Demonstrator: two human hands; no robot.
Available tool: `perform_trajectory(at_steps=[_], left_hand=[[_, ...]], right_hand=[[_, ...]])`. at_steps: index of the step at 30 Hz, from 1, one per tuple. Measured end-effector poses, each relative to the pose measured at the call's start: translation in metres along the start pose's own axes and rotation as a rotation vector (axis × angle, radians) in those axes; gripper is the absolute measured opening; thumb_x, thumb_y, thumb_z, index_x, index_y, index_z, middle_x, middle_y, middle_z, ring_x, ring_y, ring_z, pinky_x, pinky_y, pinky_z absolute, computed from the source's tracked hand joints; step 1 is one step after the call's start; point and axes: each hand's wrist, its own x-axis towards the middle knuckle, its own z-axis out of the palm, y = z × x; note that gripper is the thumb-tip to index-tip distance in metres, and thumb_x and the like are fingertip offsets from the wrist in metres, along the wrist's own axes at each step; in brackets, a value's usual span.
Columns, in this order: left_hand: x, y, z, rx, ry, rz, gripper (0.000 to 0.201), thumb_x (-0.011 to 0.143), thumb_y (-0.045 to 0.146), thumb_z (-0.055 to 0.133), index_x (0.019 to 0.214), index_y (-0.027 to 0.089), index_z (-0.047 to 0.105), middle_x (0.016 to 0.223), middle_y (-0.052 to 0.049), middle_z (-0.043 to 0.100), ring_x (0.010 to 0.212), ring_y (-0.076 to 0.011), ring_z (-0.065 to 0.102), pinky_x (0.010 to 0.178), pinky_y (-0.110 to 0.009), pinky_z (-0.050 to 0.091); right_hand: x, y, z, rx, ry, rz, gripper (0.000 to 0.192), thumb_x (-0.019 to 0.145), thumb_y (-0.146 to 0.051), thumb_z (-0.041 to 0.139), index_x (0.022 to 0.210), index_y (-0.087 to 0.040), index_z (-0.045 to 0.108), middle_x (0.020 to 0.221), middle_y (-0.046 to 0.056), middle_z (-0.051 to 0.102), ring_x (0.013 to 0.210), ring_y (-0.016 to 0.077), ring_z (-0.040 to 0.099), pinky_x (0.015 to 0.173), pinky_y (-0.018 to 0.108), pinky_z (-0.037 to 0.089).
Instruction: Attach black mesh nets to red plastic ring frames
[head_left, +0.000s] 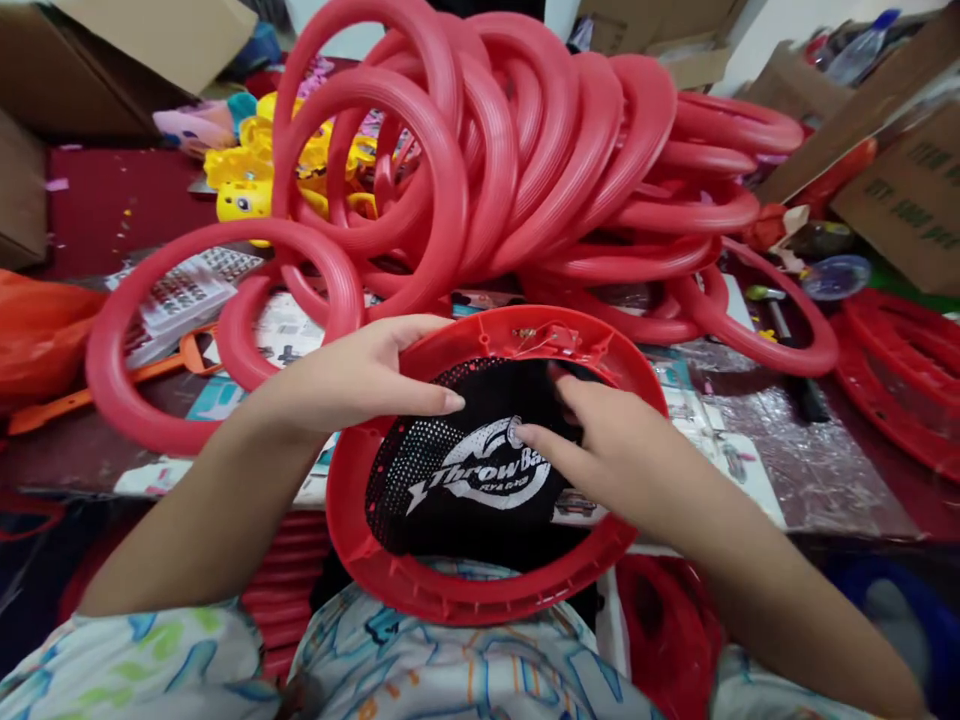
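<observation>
A red plastic ring frame (pixel 420 590) rests tilted against my lap, with a black mesh cloth (pixel 465 480) printed in white "Throw Ball" stretched across its opening. My left hand (pixel 360 375) grips the frame's upper left rim, fingers lying over the mesh edge. My right hand (pixel 607 440) presses on the mesh near the top right, its index finger pointing at the white logo. Small pegs line the frame's inner rim.
A big heap of red rings (pixel 510 150) fills the table behind. Yellow toys (pixel 244 165) lie at the back left, cardboard boxes (pixel 907 190) at right and top left. More red frames (pixel 900 390) sit at right, a hammer (pixel 780 330) beside them, an orange bag (pixel 37 330) at left.
</observation>
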Motion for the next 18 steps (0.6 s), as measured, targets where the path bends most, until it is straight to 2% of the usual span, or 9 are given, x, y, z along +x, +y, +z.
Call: perform_trajectory(at_steps=[1,3,5,7,9,10,12,15,18], left_hand=[[-0.001,-0.002,0.000,0.008,0.012,-0.001,0.049,0.072,0.024,0.076,0.119,0.022,0.063,0.109,-0.006,0.073,0.092,-0.0213,0.071,0.077,-0.029,0.061],[-0.001,-0.005,-0.001,0.023,0.026,0.015,0.051,0.072,0.024,0.076,0.121,0.024,0.061,0.115,-0.007,0.071,0.097,-0.0213,0.070,0.079,-0.029,0.060],[0.001,-0.008,-0.003,0.051,0.029,0.056,0.060,0.072,0.024,0.076,0.128,0.026,0.056,0.127,-0.007,0.065,0.107,-0.0227,0.066,0.084,-0.030,0.059],[0.003,-0.010,-0.005,0.087,0.018,0.104,0.070,0.072,0.023,0.076,0.136,0.029,0.047,0.137,-0.008,0.057,0.117,-0.0247,0.061,0.089,-0.031,0.058],[0.006,-0.012,-0.007,0.150,0.013,0.144,0.073,0.073,0.024,0.075,0.138,0.028,0.042,0.142,-0.009,0.051,0.126,-0.0258,0.055,0.093,-0.031,0.055],[0.007,-0.012,-0.008,0.192,0.005,0.162,0.070,0.074,0.024,0.073,0.137,0.027,0.043,0.143,-0.009,0.050,0.128,-0.0258,0.052,0.095,-0.032,0.054],[0.010,-0.014,-0.011,0.297,-0.032,0.200,0.057,0.077,0.025,0.069,0.130,0.025,0.049,0.143,-0.007,0.049,0.131,-0.0247,0.049,0.101,-0.032,0.050],[0.014,-0.016,-0.015,0.437,-0.091,0.223,0.040,0.078,0.020,0.062,0.118,0.024,0.059,0.131,-0.003,0.058,0.124,-0.0226,0.053,0.106,-0.034,0.045],[0.019,-0.014,-0.017,0.487,-0.109,0.193,0.034,0.074,0.020,0.062,0.108,0.023,0.064,0.114,-0.001,0.066,0.109,-0.0204,0.060,0.096,-0.030,0.048]], right_hand=[[0.004,-0.002,0.010,-0.045,-0.054,0.040,0.040,0.081,-0.044,0.066,0.107,-0.013,0.064,0.102,0.016,0.070,0.093,0.0320,0.067,0.079,0.045,0.053],[0.011,-0.002,0.026,-0.001,-0.108,0.078,0.061,0.084,-0.047,0.061,0.128,-0.006,0.050,0.130,0.024,0.057,0.124,0.0371,0.053,0.100,0.053,0.045],[0.013,0.001,0.036,0.181,-0.079,0.039,0.070,0.082,-0.049,0.064,0.135,-0.008,0.042,0.140,0.023,0.049,0.134,0.0323,0.044,0.108,0.049,0.040],[0.014,0.004,0.041,0.342,-0.038,-0.009,0.058,0.083,-0.047,0.065,0.128,-0.015,0.049,0.132,0.015,0.058,0.124,0.0242,0.054,0.102,0.040,0.045],[0.013,0.004,0.042,0.382,-0.001,-0.019,0.030,0.086,-0.041,0.063,0.105,-0.018,0.061,0.105,0.005,0.070,0.096,0.0174,0.065,0.086,0.032,0.050],[0.013,0.003,0.042,0.367,0.005,-0.021,0.021,0.087,-0.039,0.062,0.092,-0.018,0.064,0.089,0.002,0.071,0.083,0.0148,0.065,0.077,0.029,0.049],[0.012,0.001,0.043,0.321,0.009,-0.035,0.021,0.088,-0.033,0.060,0.074,-0.018,0.062,0.069,-0.002,0.065,0.065,0.0111,0.059,0.065,0.025,0.044],[0.009,-0.003,0.047,0.293,0.086,-0.077,0.016,0.088,-0.027,0.059,0.076,-0.018,0.063,0.069,-0.002,0.066,0.063,0.0101,0.059,0.063,0.023,0.044],[0.006,-0.006,0.052,0.250,0.211,-0.119,0.012,0.089,-0.021,0.056,0.091,-0.019,0.067,0.084,0.001,0.073,0.076,0.0131,0.066,0.071,0.025,0.049]])
